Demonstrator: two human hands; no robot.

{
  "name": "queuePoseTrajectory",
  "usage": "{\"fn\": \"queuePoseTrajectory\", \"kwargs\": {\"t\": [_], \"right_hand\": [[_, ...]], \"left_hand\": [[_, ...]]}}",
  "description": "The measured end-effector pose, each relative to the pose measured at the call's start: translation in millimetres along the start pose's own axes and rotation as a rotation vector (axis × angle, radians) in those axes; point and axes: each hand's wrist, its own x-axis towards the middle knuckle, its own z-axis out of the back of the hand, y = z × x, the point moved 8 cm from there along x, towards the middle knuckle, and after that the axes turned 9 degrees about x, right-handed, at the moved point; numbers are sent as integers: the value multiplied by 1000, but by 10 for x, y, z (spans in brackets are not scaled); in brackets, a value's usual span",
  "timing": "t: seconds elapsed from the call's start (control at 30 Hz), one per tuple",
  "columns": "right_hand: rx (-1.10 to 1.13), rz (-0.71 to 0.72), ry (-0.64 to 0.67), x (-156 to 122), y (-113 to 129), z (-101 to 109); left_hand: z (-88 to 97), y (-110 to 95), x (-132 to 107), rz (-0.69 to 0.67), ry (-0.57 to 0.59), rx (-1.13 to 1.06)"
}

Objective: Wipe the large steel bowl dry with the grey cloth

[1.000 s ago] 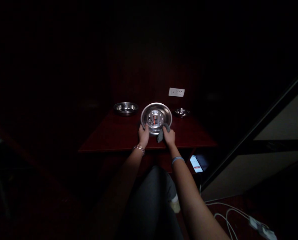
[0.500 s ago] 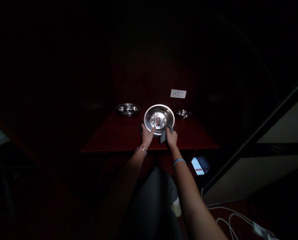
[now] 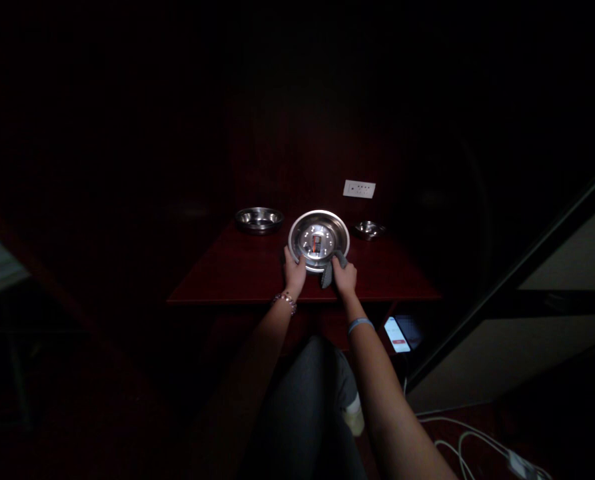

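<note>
A shiny steel bowl [image 3: 304, 230] with a label-like patch at its bottom is tilted toward me above the dark red table [image 3: 217, 280]. My left hand [image 3: 294, 272] is closed on its lower left rim, thumb on the inner side. At the lower right rim, my right hand [image 3: 344, 275] is closed on a grey cloth [image 3: 327, 275], which it presses against the bowl. Part of the cloth hangs below the rim. The fingers behind the bowl are hidden.
A wide steel bowl [image 3: 258, 228] stands at the table's back left, and a smaller one [image 3: 369, 231] at the back right. Behind is a wall socket [image 3: 360, 189]. A lit phone [image 3: 397, 335] lies below the table's right side; white cables [image 3: 470, 427] trail on the floor.
The view has shifted slightly. My left thumb has moved left, nearer the rim of the bowl. My right hand keeps the cloth at nearly the same spot on the rim.
</note>
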Motion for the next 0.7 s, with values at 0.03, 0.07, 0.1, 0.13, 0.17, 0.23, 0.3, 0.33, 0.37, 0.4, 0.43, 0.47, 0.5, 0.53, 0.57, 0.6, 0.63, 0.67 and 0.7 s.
{"fn": "queuePoseTrajectory", "kwargs": {"t": [0.03, 0.07, 0.1, 0.13, 0.17, 0.23, 0.3, 0.33, 0.37, 0.4, 0.43, 0.47, 0.5, 0.53, 0.57, 0.6, 0.63, 0.67, 0.7], "right_hand": [[7, 1, -7, -1, 2, 8], [15, 4, -16, -1, 5, 17], [22, 9, -26, 0, 7, 25], [29, 16, -35, 0, 11, 33], [34, 24, -43, 1, 14, 39], [34, 38, -56, 1, 19, 47], [21, 48, -57, 1, 22, 47], [11, 50, -52, 1, 23, 43], [3, 50, -45, 2, 21, 38], [-3, 46, -36, 4, 18, 31], [-4, 39, -25, 7, 11, 24], [-1, 30, -17, 11, 3, 18], [3, 20, -10, 16, -8, 12], [8, 12, -5, 22, -18, 7], [11, 5, -1, 28, -28, 2], [11, 1, 2, 35, -39, -4], [11, -2, 4, 41, -50, -11], [9, -4, 6, 48, -61, -18], [7, -5, 5, 54, -71, -24]], "left_hand": [[13, -5, -8, 15, -12, 1], [25, -8, -16, 30, -22, 0], [33, -11, -21, 42, -28, -2], [33, -14, -25, 49, -26, -4], [31, -15, -26, 53, -21, -5], [18, -8, -25, 56, -3, -6], [6, 4, -20, 53, 15, -10], [2, 10, -16, 50, 21, -12], [-1, 15, -12, 47, 26, -13], [-2, 22, -8, 46, 29, -13], [-1, 29, -3, 47, 28, -12], [1, 37, 3, 50, 28, -11], [4, 46, 8, 53, 26, -10], [7, 56, 14, 56, 24, -10], [7, 67, 20, 58, 25, -11], [4, 78, 25, 58, 29, -13], [-2, 88, 31, 56, 37, -16], [-9, 98, 35, 53, 45, -19], [-16, 104, 40, 46, 53, -22]]}}
